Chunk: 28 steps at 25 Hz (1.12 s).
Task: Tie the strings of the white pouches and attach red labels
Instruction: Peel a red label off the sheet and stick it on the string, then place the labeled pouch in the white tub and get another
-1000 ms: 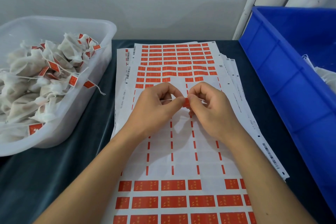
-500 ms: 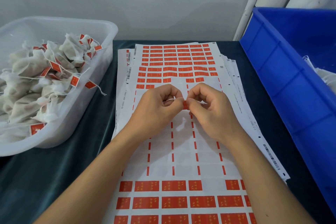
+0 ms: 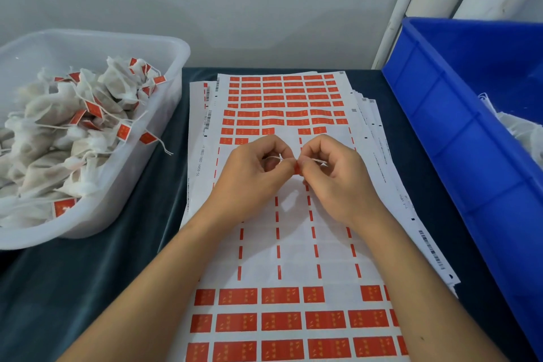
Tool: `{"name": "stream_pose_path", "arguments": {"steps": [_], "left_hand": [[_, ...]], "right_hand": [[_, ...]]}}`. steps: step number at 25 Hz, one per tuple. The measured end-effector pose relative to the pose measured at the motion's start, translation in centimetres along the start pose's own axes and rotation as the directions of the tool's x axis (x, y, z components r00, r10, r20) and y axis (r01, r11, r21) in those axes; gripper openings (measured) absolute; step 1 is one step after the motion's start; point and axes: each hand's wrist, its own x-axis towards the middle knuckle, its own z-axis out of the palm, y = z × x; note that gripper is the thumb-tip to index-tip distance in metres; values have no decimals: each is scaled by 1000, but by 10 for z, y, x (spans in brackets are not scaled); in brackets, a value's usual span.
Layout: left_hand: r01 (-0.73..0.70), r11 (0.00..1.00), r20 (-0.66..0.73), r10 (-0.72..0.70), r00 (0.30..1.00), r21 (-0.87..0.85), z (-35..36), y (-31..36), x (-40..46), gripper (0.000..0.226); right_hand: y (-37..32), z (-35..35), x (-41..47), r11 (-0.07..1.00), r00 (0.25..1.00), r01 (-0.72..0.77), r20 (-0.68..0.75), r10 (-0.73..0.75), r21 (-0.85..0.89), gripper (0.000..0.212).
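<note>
A small red label [image 3: 296,169] is pinched between the fingertips of both hands above the middle of the label sheet [image 3: 293,244], with a thin white string [image 3: 318,160] running through the pinch and out to either side. Compared with a second ago, very little has shifted: the hands have stayed together at the same spot, and only a sliver of red is seen now, where slightly more of it was exposed before. From this it may be judged that the label is being folded and pressed shut around the string, so the attaching step for this pouch is probably near its end. The pouch itself cannot be made out; it is hidden by the hands, if it is there.

The left hand [image 3: 252,173] is curled, thumb and forefinger clamped on the label's left edge. The right hand [image 3: 338,176] mirrors it, its fingertips closed on the right edge and on the string. Both forearms reach in from the near edge, wrists raised above the sheet.

On the left of the table [image 3: 88,288], a clear tub [image 3: 164,47] is filled with labelled white pouches [image 3: 88,114]. On the right stands a blue crate [image 3: 440,126], with white material barely seen inside.
</note>
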Motion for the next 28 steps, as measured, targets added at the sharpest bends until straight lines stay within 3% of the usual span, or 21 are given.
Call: {"name": "stream_pose_path", "arguments": {"steps": [3,6,10,15,20,24,28], "left_hand": [[-48,976,18,46,999,214,-10,2,2,10],[3,905,47,-25,999,426,-31,2,2,18],[-36,898,48,17,999,438,-54,9,-22,18],[-112,952,-191,171,967,284,-86,42,-51,11],[-147,905,-457,335,824,399,-139,65,-63,11],[-10,808,-550,410,727,588,-183,54,-62,19],[230,723,-531,218,819,651,-209,22,-61,25]], "right_hand": [[0,1,2,999,998,-25,-50,23,-35,11],[-4,-1,1,999,996,-44,-74,41,-31,8],[-21,2,-1,1000,1000,-4,-16,4,-10,6],[-69,30,2,993,975,119,191,-115,-10,5],[-137,70,36,938,932,347,111,-346,18,7],[-174,126,61,906,894,422,146,-423,38,16],[-174,172,75,859,886,420,336,-318,-293,24]]}}
